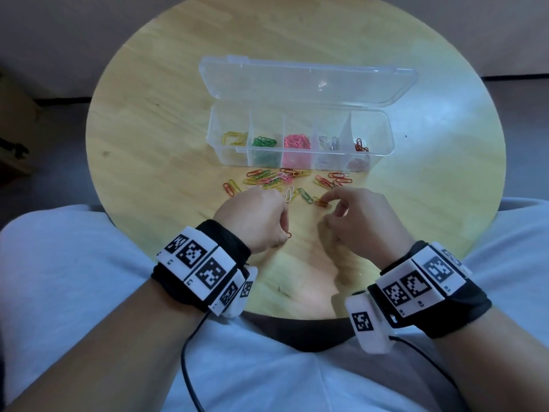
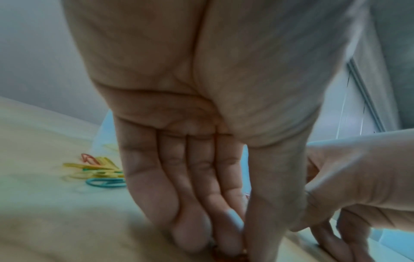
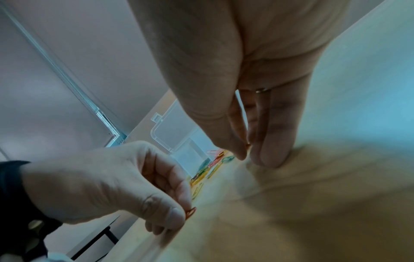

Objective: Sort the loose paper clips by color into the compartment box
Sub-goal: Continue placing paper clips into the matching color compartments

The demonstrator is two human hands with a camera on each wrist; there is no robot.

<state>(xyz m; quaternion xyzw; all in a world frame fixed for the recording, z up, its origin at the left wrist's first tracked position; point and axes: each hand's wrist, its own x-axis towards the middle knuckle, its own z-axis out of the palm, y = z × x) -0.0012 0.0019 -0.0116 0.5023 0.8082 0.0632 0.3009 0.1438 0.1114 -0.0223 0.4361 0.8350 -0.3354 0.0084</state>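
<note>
Round wooden worktop is carrying my compartment box; loose clips are lying just before it. My left grip is pinching a red clip; my right grip is pinching an orange clip.

Both hands pinching — left grip, right grip.

No legible text; only black-and-white square markers on wristbands.
</note>
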